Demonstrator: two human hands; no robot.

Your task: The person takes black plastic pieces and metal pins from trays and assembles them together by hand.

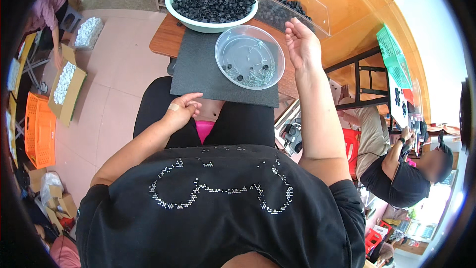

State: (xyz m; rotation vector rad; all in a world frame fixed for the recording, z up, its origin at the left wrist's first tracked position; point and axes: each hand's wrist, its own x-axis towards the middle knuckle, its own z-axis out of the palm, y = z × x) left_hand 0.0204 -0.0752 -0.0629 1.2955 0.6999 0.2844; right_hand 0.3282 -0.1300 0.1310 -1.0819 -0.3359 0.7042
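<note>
My left hand (182,109) is just off the near left edge of a dark grey mat (192,67), with a plaster on its back. Its index finger points right while the other fingers curl in; anything held there is hidden. My right hand (302,45) is raised beside a clear box (317,14) of small black parts, palm turned left, fingers loosely bent, nothing visible in them. On the mat sits a round clear plastic tub (280,59) holding thin clear pieces and a few black caps. Behind it stands a pale green basin (198,25) heaped with small black caps.
The mat lies on a brown wooden table (166,37) against an orange wooden panel (357,0). At left are an orange crate (39,131), a cardboard box (74,87) of white pieces and a person's arm. Another person (396,173) sits at right near a green basket (394,57).
</note>
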